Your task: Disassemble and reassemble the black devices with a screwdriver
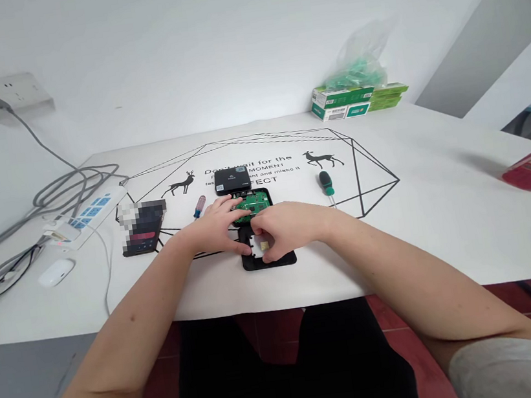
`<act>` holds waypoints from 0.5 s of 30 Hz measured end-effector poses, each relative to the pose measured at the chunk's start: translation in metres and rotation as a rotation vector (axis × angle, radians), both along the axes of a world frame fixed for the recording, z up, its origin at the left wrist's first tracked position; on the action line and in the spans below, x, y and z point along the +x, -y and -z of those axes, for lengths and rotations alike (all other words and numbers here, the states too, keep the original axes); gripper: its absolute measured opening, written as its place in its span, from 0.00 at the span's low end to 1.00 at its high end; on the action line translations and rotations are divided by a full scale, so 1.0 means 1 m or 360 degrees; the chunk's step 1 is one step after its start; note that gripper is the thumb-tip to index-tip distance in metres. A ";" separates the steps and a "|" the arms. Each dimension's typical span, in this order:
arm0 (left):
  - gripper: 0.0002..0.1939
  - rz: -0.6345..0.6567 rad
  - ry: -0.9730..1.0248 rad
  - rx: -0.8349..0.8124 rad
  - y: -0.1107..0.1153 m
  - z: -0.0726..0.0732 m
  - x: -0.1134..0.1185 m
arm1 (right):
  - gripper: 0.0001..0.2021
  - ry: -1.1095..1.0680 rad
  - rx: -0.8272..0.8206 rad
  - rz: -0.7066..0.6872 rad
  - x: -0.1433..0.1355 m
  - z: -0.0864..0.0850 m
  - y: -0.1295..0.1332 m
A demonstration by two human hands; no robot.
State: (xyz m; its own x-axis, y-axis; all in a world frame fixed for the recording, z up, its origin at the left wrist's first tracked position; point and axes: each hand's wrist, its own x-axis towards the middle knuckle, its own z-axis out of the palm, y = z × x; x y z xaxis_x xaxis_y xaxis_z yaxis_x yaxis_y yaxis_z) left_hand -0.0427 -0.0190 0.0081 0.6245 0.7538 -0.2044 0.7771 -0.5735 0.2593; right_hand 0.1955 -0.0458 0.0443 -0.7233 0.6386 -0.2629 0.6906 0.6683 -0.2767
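A green circuit board (252, 204) sits in an open black case in front of me. My left hand (217, 226) lies over the left side of the case, fingers spread on the board and its edge, thumb reaching down to a pale plate. Just below the board is a black, square-cornered cover (283, 258), flat on the table. Over this cover my right hand (283, 228) pinches the pale notched plate (255, 247), which bears a small yellowish square. Its fingers hide the plate's right side. Behind the board lies a closed black box (232, 180) with stickers.
A small screwdriver (199, 206) lies left of the board, a green-and-black screwdriver (326, 183) to the right. Further left are a phone (145, 228), a power strip (95, 211), a white earbud case (56, 272) and cables. Green-and-white boxes (345, 101) stand against the wall.
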 end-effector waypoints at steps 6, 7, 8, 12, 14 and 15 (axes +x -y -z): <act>0.56 -0.0014 0.0003 -0.0010 0.000 0.001 0.000 | 0.18 -0.0032 -0.0088 0.0024 0.000 0.001 -0.001; 0.56 -0.0015 0.0016 -0.0004 0.000 0.000 0.000 | 0.19 -0.0045 -0.0111 0.0022 0.001 0.001 -0.002; 0.55 -0.0016 0.0036 0.0008 0.000 0.000 -0.001 | 0.19 -0.0057 -0.0129 0.0013 0.001 0.000 -0.002; 0.44 -0.0033 0.0160 0.0160 -0.003 -0.001 -0.006 | 0.19 -0.0181 -0.0063 -0.0009 0.006 -0.005 -0.009; 0.38 -0.0098 0.0188 0.0312 -0.008 -0.001 -0.010 | 0.18 -0.0311 0.0119 0.0132 0.016 -0.006 -0.019; 0.35 -0.0156 0.0172 0.0387 -0.011 0.000 -0.012 | 0.18 -0.0329 0.0235 0.0289 0.024 -0.004 -0.027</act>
